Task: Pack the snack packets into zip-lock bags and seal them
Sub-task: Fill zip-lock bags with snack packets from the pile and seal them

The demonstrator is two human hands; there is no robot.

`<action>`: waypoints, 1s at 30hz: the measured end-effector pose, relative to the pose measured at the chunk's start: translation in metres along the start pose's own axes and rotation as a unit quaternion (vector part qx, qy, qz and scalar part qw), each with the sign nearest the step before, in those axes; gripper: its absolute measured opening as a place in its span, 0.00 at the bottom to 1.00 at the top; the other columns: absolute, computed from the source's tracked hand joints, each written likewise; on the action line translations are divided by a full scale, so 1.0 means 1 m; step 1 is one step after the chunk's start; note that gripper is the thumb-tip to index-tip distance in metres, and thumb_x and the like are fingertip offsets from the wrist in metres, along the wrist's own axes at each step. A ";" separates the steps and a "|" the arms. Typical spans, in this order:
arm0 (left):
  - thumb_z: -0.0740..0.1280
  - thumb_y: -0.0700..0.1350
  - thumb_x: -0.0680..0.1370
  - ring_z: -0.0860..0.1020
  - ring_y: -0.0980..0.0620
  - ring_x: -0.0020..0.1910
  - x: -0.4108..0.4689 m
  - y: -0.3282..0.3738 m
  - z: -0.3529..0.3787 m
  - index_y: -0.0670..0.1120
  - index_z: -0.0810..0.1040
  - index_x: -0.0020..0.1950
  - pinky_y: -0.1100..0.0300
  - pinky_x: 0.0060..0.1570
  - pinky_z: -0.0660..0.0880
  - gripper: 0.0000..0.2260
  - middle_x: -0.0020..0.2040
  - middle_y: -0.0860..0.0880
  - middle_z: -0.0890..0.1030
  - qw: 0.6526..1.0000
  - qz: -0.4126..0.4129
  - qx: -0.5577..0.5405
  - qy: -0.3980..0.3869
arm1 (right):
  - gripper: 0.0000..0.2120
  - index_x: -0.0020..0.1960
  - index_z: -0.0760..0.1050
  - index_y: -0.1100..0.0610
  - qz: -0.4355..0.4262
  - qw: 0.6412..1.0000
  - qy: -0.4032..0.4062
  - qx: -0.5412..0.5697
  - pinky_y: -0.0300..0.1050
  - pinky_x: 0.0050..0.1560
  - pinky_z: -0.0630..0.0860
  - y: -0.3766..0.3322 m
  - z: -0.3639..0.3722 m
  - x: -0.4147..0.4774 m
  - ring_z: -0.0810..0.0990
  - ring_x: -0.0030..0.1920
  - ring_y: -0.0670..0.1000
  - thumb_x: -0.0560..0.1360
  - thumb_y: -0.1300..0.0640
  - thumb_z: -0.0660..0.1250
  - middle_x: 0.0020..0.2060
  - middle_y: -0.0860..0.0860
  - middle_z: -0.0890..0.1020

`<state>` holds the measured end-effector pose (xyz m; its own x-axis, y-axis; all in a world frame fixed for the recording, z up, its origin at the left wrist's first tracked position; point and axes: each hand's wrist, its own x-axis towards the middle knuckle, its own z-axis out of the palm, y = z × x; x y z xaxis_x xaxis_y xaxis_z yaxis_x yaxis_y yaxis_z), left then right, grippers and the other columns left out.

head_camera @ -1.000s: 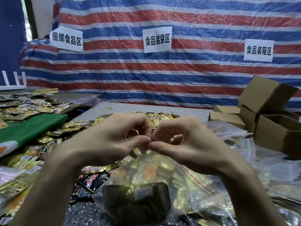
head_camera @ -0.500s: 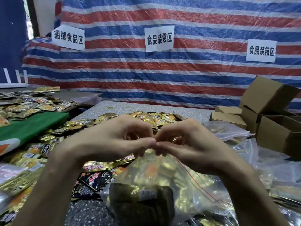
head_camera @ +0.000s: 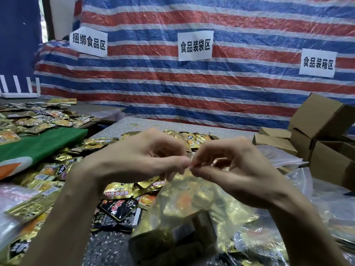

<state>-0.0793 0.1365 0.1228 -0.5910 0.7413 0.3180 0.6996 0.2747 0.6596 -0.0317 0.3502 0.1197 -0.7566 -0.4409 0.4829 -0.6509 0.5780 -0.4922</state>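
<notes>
1. Left hand [head_camera: 134, 160]: thumb and forefinger pinch the top edge of the zip-lock bag [head_camera: 192, 206], other fingers curled under.
2. Right hand [head_camera: 236, 169]: the same pinch, mirrored. Its fingertips [head_camera: 196, 169] sit just beside the left hand's, at mid-strip.
3. Change over the last second: almost none. Both pinches stay together at the centre and neither hand has slid outward along the closure. The pair sits slightly further right in view, which may be head movement only.
4. A red line showed under the right hand half a second ago. It is not readable now because of blur.
5. The bag hangs straight below the pinch, stuffed with gold packets. A dark packet [head_camera: 172, 239] is at its bottom, nearest the person. Cannot tell whether the bottom rests on the table [head_camera: 107, 248].
6. Judgement: filling looks done for this bag and sealing is in hand but stalled at the centre. How much of the strip is closed can't be seen. The pinch likely needs to run out to both ends.
7. Loose snack packets [head_camera: 117, 191] lie under and left of the left hand, with more beyond both hands.
8. Empty clear bags [head_camera: 278, 158] lie just beyond the right hand, and cardboard boxes [head_camera: 326, 160] further right.
9. Green cloth [head_camera: 38, 144] lies far left of the left hand.
</notes>
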 end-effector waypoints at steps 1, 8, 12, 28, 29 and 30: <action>0.67 0.51 0.79 0.78 0.55 0.35 -0.001 -0.001 -0.001 0.48 0.82 0.41 0.59 0.36 0.73 0.11 0.34 0.50 0.80 1.000 -0.011 0.001 -0.012 | 0.05 0.42 0.84 0.55 0.003 1.000 -0.005 -0.002 0.43 0.40 0.79 0.001 0.001 0.000 0.83 0.39 0.47 0.73 0.64 0.74 0.36 0.47 0.85; 0.67 0.50 0.79 0.80 0.51 0.38 -0.003 0.000 -0.001 0.45 0.83 0.46 0.55 0.39 0.76 0.10 0.39 0.49 0.82 0.999 -0.025 0.003 -0.044 | 0.04 0.43 0.85 0.56 0.010 1.000 0.006 -0.010 0.43 0.41 0.80 0.008 0.003 0.001 0.83 0.38 0.46 0.73 0.63 0.74 0.36 0.47 0.85; 0.66 0.56 0.78 0.79 0.57 0.38 -0.001 -0.002 -0.001 0.51 0.83 0.46 0.61 0.38 0.76 0.11 0.38 0.54 0.82 0.997 -0.041 0.043 -0.041 | 0.03 0.43 0.85 0.54 0.006 1.000 0.006 -0.014 0.44 0.41 0.80 0.008 0.004 0.001 0.84 0.39 0.46 0.74 0.61 0.74 0.36 0.46 0.85; 0.69 0.44 0.79 0.82 0.50 0.34 -0.006 -0.016 -0.015 0.44 0.84 0.39 0.62 0.38 0.78 0.10 0.33 0.48 0.83 0.999 -0.002 -0.001 0.033 | 0.14 0.47 0.85 0.51 0.059 0.995 -0.060 0.061 0.57 0.47 0.80 0.042 -0.008 0.001 0.84 0.43 0.54 0.71 0.41 0.73 0.41 0.52 0.86; 0.69 0.44 0.79 0.82 0.50 0.34 -0.006 -0.016 -0.014 0.44 0.85 0.39 0.61 0.38 0.78 0.10 0.33 0.48 0.83 0.999 -0.001 0.003 0.033 | 0.15 0.47 0.85 0.51 0.061 0.994 -0.066 0.062 0.53 0.46 0.80 0.045 -0.008 0.001 0.84 0.42 0.53 0.71 0.40 0.73 0.41 0.51 0.86; 0.69 0.45 0.79 0.82 0.50 0.34 -0.006 -0.016 -0.014 0.44 0.85 0.40 0.61 0.38 0.78 0.10 0.33 0.48 0.84 0.999 -0.001 0.006 0.033 | 0.15 0.47 0.85 0.51 0.062 0.993 -0.072 0.063 0.48 0.46 0.80 0.047 -0.009 0.001 0.84 0.42 0.52 0.71 0.40 0.73 0.41 0.50 0.86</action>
<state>-0.0928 0.1192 0.1196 -0.6170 0.6992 0.3612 0.7028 0.2830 0.6527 -0.0624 0.3827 0.1037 -0.8270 -0.4703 0.3082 -0.5472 0.5471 -0.6334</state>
